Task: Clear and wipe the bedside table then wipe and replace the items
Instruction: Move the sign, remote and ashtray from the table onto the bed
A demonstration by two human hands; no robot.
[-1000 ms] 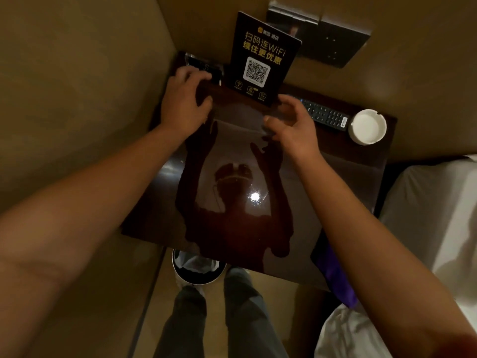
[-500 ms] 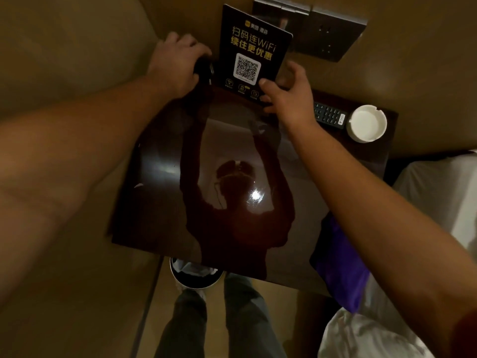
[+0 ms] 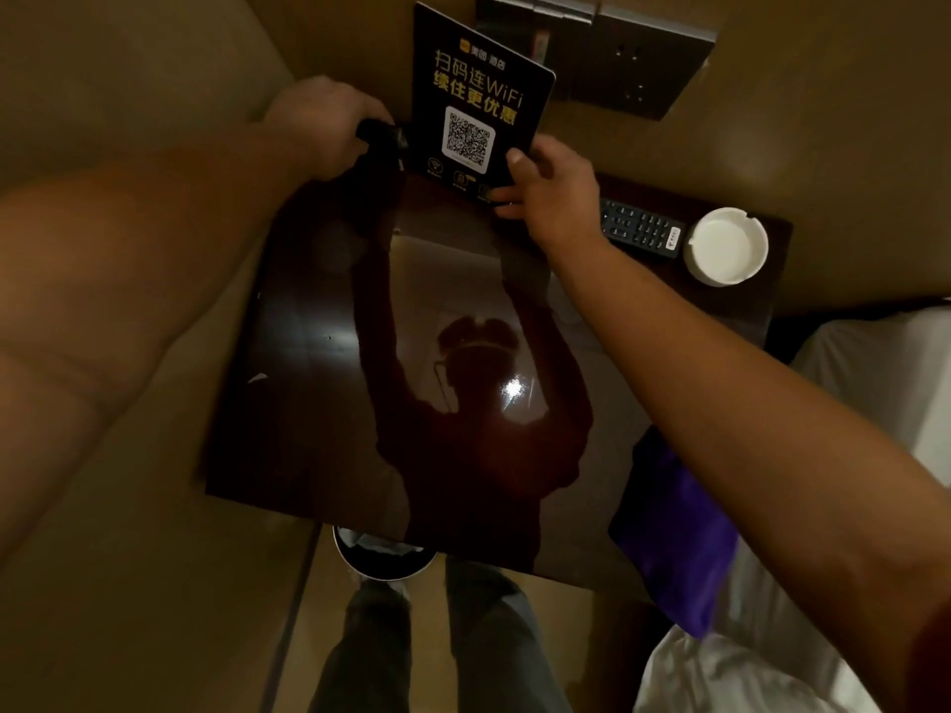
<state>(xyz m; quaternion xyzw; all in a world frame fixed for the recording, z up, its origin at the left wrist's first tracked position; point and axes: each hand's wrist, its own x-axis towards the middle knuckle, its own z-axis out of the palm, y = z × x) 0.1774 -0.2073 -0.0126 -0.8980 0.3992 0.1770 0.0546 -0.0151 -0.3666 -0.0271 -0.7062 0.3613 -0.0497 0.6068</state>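
A glossy dark bedside table point(image 3: 309, 414) fills the middle of the view. At its back stands a black WiFi sign point(image 3: 476, 95) with a QR code. My right hand point(image 3: 553, 190) pinches the sign's lower right corner. My left hand point(image 3: 324, 126) grips a small black object point(image 3: 381, 138) just left of the sign; what it is stays unclear. A black remote control point(image 3: 640, 229) and a white ashtray point(image 3: 725, 247) lie at the table's back right.
A purple cloth point(image 3: 674, 537) hangs over the table's right edge beside the white bed point(image 3: 875, 383). A small bin point(image 3: 383, 555) stands on the floor under the front edge, by my legs. Wall switch panels point(image 3: 638, 59) sit behind the sign. A padded wall runs along the left.
Both hands have moved toward the back of the table. My right hand has taken hold of the sign's corner, and my left hand has closed on the black object.
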